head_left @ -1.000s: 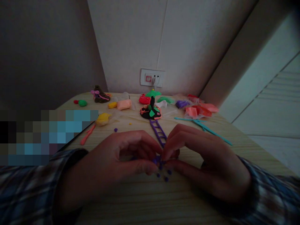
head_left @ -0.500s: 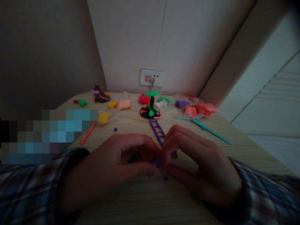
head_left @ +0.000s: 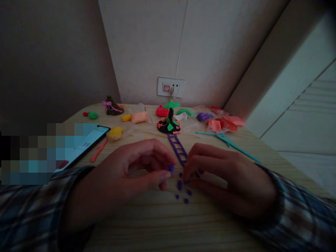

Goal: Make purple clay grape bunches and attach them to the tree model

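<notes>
Pinching a small purple clay piece between thumb and fingertips of your left hand, you bend your right hand low over the wooden table, the two hands apart; whether the right grips anything cannot be told. Little purple balls lie just beside your right fingertips. Beyond them, a purple ladder stretches to a black base with a green-topped tree. A coral tool and phone lie past your left wrist, turquoise tools beyond your right hand
</notes>
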Available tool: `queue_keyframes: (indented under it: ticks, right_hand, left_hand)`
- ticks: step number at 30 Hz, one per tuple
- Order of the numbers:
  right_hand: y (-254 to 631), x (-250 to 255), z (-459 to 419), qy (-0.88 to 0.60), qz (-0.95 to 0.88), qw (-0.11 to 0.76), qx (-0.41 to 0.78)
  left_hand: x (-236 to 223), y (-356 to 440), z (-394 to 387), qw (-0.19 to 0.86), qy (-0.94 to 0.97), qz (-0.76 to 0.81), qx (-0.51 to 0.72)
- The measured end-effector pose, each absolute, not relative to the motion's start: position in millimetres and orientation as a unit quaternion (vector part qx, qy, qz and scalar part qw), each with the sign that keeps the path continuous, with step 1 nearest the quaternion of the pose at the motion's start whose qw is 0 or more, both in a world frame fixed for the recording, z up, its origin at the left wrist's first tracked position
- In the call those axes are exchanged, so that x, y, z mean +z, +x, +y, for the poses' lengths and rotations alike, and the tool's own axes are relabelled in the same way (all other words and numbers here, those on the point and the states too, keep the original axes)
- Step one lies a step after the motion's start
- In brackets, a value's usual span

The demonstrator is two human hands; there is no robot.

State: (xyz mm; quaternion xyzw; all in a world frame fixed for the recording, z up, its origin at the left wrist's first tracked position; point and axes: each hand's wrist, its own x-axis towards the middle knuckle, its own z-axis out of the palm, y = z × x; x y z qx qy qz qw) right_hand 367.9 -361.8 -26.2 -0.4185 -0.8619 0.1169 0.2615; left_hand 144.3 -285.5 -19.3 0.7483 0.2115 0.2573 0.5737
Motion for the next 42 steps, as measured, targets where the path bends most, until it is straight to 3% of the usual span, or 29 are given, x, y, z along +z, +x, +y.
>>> queue_keyframes:
  ticks: [4, 16, 29, 42]
  right_hand:
    - [368.4, -26.9, -363.0, -0.423, -0.87, 0.218, 0.13]
    - [362.1, -29.8, -367.8, -0.414, -0.877, 0.208, 0.127]
    - [359.2, -30.1, -365.1, -0.39, -0.843, 0.353, 0.108]
    - [356.7, -31.7, -364.0, -0.377, -0.846, 0.357, 0.123]
  left_hand:
    - [-19.2, 142.5, -286.1, 0.569, 0.75, 0.226, 0.25]
    - [-25.8, 144.5, -284.0, 0.573, 0.748, 0.218, 0.253]
    - [-29.0, 146.8, -285.8, 0.683, 0.673, 0.209, 0.19]
    - [-28.6, 148.0, -291.2, 0.655, 0.701, 0.221, 0.177]
